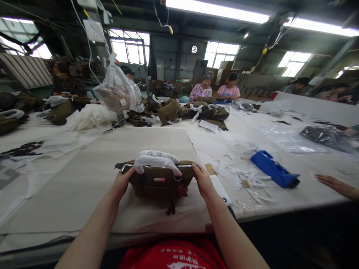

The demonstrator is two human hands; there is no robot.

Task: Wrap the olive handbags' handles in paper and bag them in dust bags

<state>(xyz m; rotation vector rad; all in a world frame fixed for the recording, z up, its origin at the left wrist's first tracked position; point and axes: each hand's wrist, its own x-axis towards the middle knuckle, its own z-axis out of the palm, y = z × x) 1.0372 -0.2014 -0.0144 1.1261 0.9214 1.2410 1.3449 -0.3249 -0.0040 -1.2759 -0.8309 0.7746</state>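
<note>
An olive-brown handbag (153,188) stands upright on the table in front of me, its zipper running along the top edge. White wrapping (157,161) covers its handles, and a small pinkish label (159,179) sits on the front. From a ring at the right handle base hangs a reddish charm (181,190); a dark tassel (171,208) dangles below the bag. My left hand (121,184) grips the bag's upper left corner. At the upper right corner, my right hand (202,180) pinches the end near the zipper. Some fingers of both hands are hidden behind the bag.
Right of the bag lie a white device (220,189), paper scraps (246,179) and a blue tape dispenser (273,168). Another person's hand (333,185) rests at the right. Across the table are piled olive bags (171,112), a plastic-wrapped bag (119,93) and several seated people.
</note>
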